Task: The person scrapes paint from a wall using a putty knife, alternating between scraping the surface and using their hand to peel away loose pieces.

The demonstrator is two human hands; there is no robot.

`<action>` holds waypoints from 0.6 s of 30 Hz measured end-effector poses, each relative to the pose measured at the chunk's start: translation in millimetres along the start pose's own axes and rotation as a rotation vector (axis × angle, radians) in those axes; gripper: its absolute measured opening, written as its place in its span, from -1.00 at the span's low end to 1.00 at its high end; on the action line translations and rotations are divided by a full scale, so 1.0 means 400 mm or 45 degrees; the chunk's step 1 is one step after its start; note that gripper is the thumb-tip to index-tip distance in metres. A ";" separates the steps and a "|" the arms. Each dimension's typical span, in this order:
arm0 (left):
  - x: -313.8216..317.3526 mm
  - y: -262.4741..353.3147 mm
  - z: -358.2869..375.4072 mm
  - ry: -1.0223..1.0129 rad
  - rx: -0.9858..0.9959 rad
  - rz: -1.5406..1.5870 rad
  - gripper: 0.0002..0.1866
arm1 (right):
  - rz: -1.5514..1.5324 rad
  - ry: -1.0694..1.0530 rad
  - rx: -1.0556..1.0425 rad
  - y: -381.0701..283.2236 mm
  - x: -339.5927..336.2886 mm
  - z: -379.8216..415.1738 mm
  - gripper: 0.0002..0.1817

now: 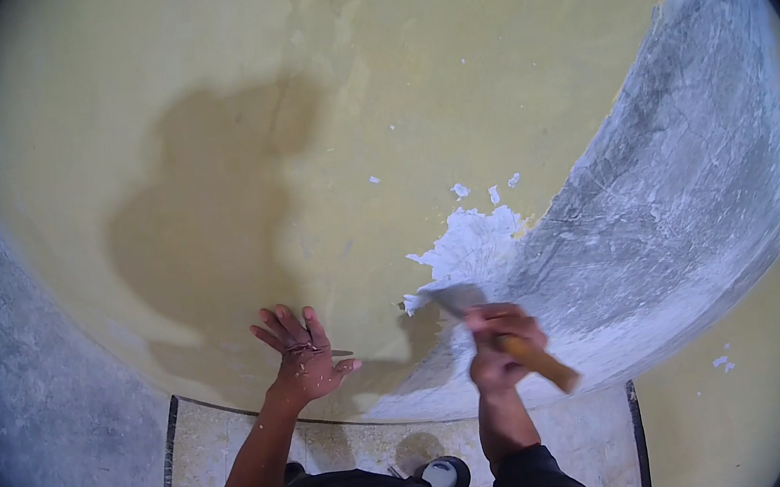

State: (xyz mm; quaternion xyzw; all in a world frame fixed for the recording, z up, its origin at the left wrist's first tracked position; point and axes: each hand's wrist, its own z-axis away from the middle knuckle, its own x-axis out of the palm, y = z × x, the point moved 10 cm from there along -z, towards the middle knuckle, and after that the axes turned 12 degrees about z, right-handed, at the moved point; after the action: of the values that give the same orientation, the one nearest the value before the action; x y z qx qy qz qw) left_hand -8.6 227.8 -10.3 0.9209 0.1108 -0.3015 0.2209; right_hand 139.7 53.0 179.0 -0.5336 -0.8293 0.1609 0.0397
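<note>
My right hand (502, 339) is wrapped round the wooden handle of a scraper (456, 300). The broad metal blade points up and left, its edge at the lower border of a white patch (473, 243) on the yellow painted wall (365, 120). Ragged paint edges surround that patch. Further left, my left hand (307, 359) lies against the lower part of the wall, open, fingers stretched upward and thumb out to the side. Small pale flakes and dust stick to its back.
Bare grey plaster (655, 182) curves up the right side, meeting yellow paint along a jagged line. A speckled floor (219, 440) with dark border strips shows below. Near my body stands a round container (446, 475) with whitish contents. My shadow (210, 207) falls on the wall.
</note>
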 end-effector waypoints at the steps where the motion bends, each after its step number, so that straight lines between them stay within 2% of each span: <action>1: 0.001 -0.004 0.006 -0.008 -0.023 0.019 0.36 | -0.076 0.186 0.098 0.023 -0.039 0.005 -0.69; 3: -0.003 -0.006 0.006 -0.003 -0.021 0.003 0.37 | -0.122 0.227 0.106 0.023 -0.043 0.003 -0.67; 5: 0.000 0.002 -0.002 0.007 -0.004 -0.004 0.38 | 0.088 -0.192 -0.017 -0.003 0.046 0.016 -0.66; 6: -0.002 0.004 0.000 0.007 -0.007 0.002 0.39 | 0.108 -0.232 -0.016 -0.005 0.047 0.011 -0.65; 7: -0.005 0.002 0.000 0.009 -0.011 0.005 0.39 | -0.036 0.039 -0.020 0.011 -0.002 0.012 -0.65; 9: -0.006 -0.002 -0.003 0.006 -0.004 0.007 0.38 | -0.095 0.259 0.063 0.017 -0.065 -0.015 -0.67; 10: -0.003 0.000 0.004 -0.011 -0.005 0.013 0.37 | -0.044 0.212 0.069 0.014 -0.056 -0.023 -0.69; 11: -0.004 0.001 0.010 -0.008 -0.002 0.015 0.37 | -0.187 0.141 0.057 0.026 -0.019 -0.009 -0.70; 13: 0.003 -0.002 0.006 -0.027 -0.003 0.013 0.36 | 0.087 -0.030 -0.061 -0.019 -0.006 -0.014 -0.70; 16: 0.002 -0.001 0.006 -0.079 -0.022 0.011 0.36 | -0.026 0.338 0.050 0.003 -0.091 -0.035 -0.69; 17: 0.000 -0.002 0.003 -0.073 -0.022 0.011 0.36 | -0.029 0.337 0.044 0.008 -0.083 -0.028 -0.69; 18: 0.001 0.001 0.005 -0.079 -0.024 0.013 0.36 | -0.006 0.202 0.032 0.011 -0.043 -0.016 -0.70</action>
State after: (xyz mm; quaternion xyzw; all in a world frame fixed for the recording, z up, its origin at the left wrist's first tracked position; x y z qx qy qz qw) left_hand -9.3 226.6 -12.1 0.9096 0.1020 -0.3275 0.2344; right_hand 152.4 40.6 185.5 -0.5422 -0.8227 0.1285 0.1125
